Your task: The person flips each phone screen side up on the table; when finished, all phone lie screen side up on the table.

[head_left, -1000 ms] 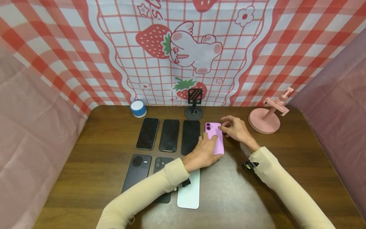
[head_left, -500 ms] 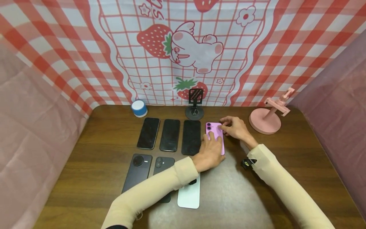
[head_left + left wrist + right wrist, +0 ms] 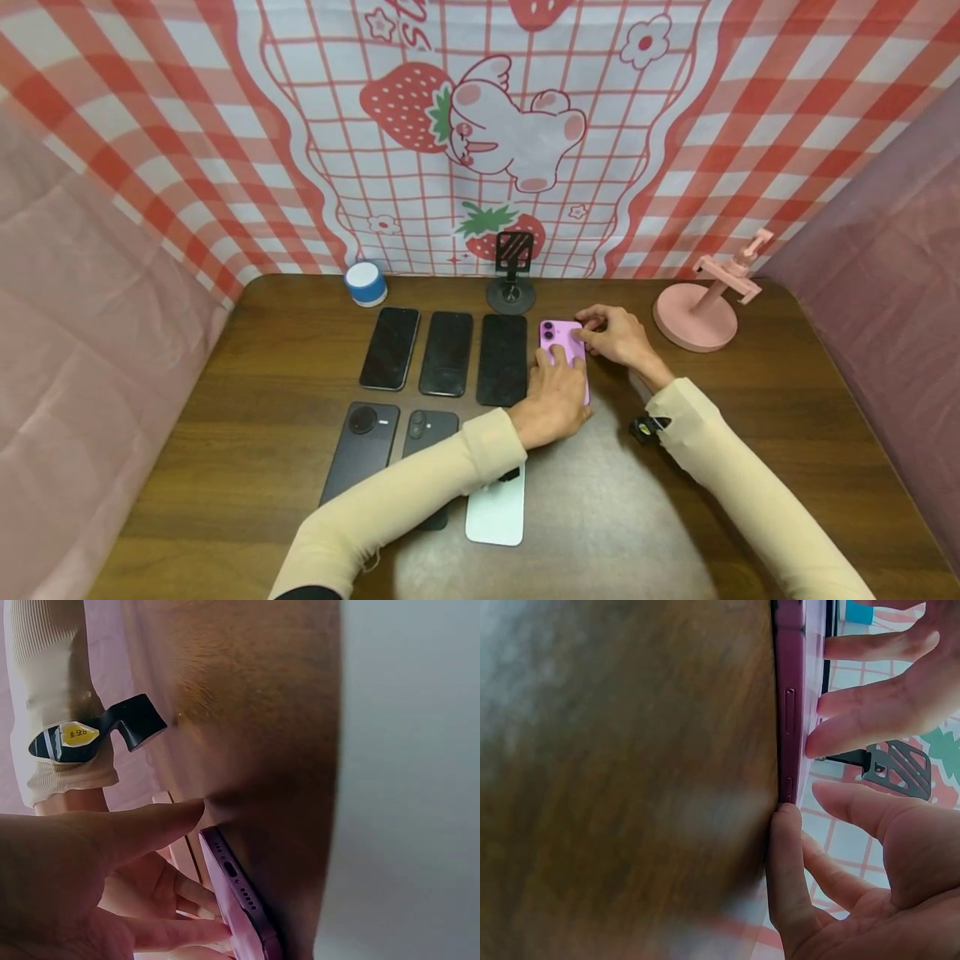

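Item 1, pink phone [image 3: 565, 337]: one, lying back up on the table [image 3: 600, 525], at the right end of the upper row, lens end toward the curtain [image 3: 517, 133]. Compared with a second ago, it sits in practically the same place.

Item 2, your left hand [image 3: 553, 396]: now farther right and more squarely over the pink phone's lower half. Its fingers are spread, fingertips resting on the back; the thumb is out straight, just beside the lower end. Nothing is gripped. The last half second shows hardly any shift.

Item 3, your right hand [image 3: 618, 337]: unchanged at the upper right corner. One fingertip touches the side edge; the thumb appears just off the back, so the hold is loose, narrow and not a pinch.

Item 4, third black phone [image 3: 502, 360]: its lower right corner, covered by your left hand a second ago, is now uncovered. It lies just left of the pink phone, alongside two more black phones [image 3: 446, 354].

Item 5, white phone [image 3: 495, 517]: lower row, its upper end under your left sleeve [image 3: 420, 467].

Assessment: with both hands nearly still and the phone flat, this looks like steadying or fine alignment rather than lifting.
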Tool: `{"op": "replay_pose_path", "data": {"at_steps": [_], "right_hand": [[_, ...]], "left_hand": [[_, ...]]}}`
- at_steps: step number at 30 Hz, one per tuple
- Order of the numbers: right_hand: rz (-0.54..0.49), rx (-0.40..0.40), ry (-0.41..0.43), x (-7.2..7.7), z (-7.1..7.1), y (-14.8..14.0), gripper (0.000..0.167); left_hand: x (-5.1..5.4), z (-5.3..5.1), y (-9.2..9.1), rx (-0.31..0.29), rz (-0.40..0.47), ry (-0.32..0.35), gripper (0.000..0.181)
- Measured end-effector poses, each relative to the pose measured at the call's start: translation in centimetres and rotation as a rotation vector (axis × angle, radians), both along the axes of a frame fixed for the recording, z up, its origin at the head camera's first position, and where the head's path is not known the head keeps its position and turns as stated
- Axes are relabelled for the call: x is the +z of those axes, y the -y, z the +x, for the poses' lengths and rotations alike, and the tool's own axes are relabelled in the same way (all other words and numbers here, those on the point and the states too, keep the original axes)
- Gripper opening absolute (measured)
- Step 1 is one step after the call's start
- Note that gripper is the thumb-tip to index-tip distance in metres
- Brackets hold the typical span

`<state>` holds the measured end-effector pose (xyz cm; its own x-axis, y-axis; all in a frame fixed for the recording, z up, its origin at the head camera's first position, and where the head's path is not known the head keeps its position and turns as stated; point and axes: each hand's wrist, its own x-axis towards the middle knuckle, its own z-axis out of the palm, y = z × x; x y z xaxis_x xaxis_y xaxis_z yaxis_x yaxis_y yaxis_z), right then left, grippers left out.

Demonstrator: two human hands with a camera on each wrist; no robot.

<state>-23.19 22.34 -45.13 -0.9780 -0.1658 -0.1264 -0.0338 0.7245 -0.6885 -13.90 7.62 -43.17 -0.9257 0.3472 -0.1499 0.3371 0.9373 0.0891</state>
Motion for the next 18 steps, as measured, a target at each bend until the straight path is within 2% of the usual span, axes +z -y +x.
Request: {"op": "replay_pose_path", "data": {"at_steps": [8,18], "right_hand": [[0.041,-0.003,-0.025,-0.08,0.31,-0.04,0.034],[0.041,-0.018,-0.021,0.07,0.68,0.06,0.035]], "left_hand": [[-0.20,-0.07,0.09,0.003,-0.003,-0.006,0.072],[-0.22,-0.16,0.56,-0.013,0.009,0.005,0.066]]}}
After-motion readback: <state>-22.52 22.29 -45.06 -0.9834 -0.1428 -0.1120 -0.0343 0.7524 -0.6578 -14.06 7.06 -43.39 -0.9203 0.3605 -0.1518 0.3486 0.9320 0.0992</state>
